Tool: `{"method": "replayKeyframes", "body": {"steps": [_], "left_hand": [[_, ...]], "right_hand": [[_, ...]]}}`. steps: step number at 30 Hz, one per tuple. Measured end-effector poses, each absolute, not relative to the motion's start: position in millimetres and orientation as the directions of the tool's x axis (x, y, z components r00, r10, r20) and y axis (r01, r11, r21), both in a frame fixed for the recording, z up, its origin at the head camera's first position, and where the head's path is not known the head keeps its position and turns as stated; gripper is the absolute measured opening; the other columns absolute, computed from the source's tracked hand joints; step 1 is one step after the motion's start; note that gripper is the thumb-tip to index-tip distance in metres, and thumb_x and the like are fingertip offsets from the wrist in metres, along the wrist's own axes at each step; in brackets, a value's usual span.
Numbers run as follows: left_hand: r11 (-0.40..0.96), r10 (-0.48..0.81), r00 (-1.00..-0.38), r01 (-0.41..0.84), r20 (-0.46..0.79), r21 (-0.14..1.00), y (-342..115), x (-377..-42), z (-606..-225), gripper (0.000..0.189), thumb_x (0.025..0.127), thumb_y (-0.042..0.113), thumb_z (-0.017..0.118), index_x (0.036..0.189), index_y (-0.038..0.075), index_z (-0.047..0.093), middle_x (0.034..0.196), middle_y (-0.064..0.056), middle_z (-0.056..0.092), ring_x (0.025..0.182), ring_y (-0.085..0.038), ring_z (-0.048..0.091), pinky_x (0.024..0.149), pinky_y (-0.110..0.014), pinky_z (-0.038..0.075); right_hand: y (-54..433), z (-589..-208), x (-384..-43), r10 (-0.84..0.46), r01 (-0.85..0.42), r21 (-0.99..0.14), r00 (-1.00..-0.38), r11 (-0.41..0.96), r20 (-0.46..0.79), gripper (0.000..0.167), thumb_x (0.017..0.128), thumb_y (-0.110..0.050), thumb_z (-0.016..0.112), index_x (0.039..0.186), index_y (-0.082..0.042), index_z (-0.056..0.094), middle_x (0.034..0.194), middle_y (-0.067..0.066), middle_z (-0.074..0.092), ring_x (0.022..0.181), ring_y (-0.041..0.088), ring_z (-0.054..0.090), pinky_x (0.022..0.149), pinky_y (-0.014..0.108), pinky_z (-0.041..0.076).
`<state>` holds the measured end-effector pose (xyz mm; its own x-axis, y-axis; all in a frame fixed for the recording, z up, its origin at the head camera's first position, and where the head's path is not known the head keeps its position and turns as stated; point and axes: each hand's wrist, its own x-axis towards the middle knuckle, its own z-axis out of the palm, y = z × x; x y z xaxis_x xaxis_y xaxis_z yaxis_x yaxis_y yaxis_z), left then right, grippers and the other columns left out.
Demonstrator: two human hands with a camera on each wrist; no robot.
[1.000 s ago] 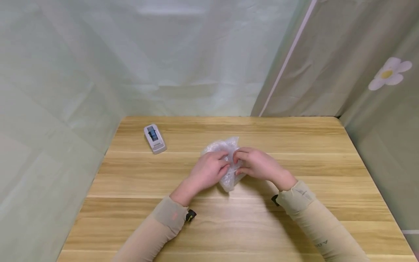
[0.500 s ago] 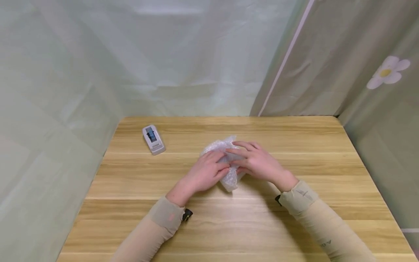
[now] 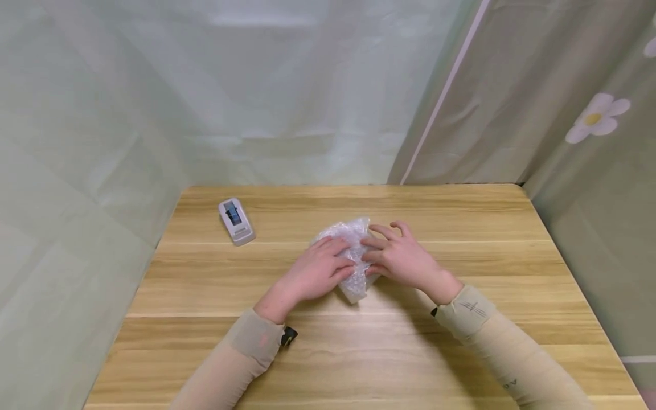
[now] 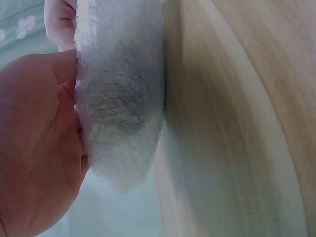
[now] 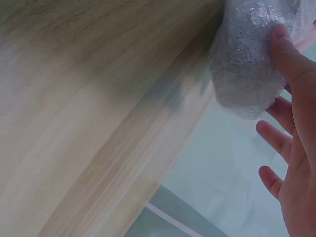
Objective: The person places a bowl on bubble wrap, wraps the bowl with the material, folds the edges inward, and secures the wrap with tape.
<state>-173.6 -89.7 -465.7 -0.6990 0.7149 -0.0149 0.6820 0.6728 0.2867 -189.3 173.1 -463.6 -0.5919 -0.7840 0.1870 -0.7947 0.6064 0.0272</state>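
Observation:
A bundle of bubble wrap (image 3: 355, 287), with its contents hidden, sits on the wooden table between both hands. My left hand (image 3: 315, 270) lies over its left side, fingers resting on the top. In the left wrist view, the thumb reaches the upper edge of the bundle (image 4: 123, 84) and the palm faces its side. My right hand (image 3: 405, 259) is at the right side with its fingers spread. The right wrist view shows the right thumb (image 5: 284, 44) pressed against the wrap, while some of the other fingers stand off it.
A small light-grey device with a dark window (image 3: 236, 221) lies at the back left of the wooden table (image 3: 328, 364). Pale curtains (image 3: 282, 91) hang behind and along both sides, with a printed flower (image 3: 594, 118) at the right.
The right hand's curled fingers have lifted and spread over the bundle's right side. The left hand stays on the bundle, its fingers a little flatter. The view has shifted slightly.

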Motion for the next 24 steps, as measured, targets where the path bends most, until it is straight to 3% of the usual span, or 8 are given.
{"method": "replayKeyframes", "body": {"steps": [12, 17, 24], "left_hand": [[0.652, 0.716, -0.695, 0.698, 0.062, 0.298, -92, -180, -468, 0.039, 0.114, 0.037, 0.051, 0.132, 0.014, 0.076, 0.156, -0.011, 0.057, 0.151, -0.03, 0.044, 0.131, -0.048, 0.019], [0.647, 0.663, -0.742, 0.634, 0.097, 0.424, -96, -178, -466, 0.045, 0.116, 0.034, 0.045, 0.139, 0.005, 0.071, 0.149, -0.012, 0.062, 0.145, -0.031, 0.052, 0.128, -0.048, 0.03], [0.593, 0.471, -0.856, 0.487, 0.215, 0.641, -114, -181, -464, 0.04, 0.115, 0.032, 0.046, 0.13, 0.007, 0.074, 0.139, -0.011, 0.069, 0.135, -0.032, 0.061, 0.117, -0.052, 0.045]], "right_hand": [[168, -465, -188, -0.798, -0.811, 0.037, -0.565, 0.584, 0.207, 0.028, 0.094, -0.042, 0.081, 0.115, -0.024, 0.084, 0.139, 0.004, 0.071, 0.142, 0.04, 0.052, 0.107, 0.06, 0.044], [165, -468, -186, -0.795, -0.811, 0.005, -0.573, 0.585, 0.2, 0.029, 0.093, -0.044, 0.08, 0.113, -0.024, 0.084, 0.137, 0.004, 0.072, 0.144, 0.04, 0.05, 0.11, 0.065, 0.04], [163, -468, -188, -0.785, -0.809, -0.026, -0.577, 0.587, 0.226, 0.029, 0.088, -0.045, 0.082, 0.108, -0.024, 0.084, 0.133, 0.005, 0.074, 0.146, 0.041, 0.048, 0.111, 0.071, 0.038]]}}
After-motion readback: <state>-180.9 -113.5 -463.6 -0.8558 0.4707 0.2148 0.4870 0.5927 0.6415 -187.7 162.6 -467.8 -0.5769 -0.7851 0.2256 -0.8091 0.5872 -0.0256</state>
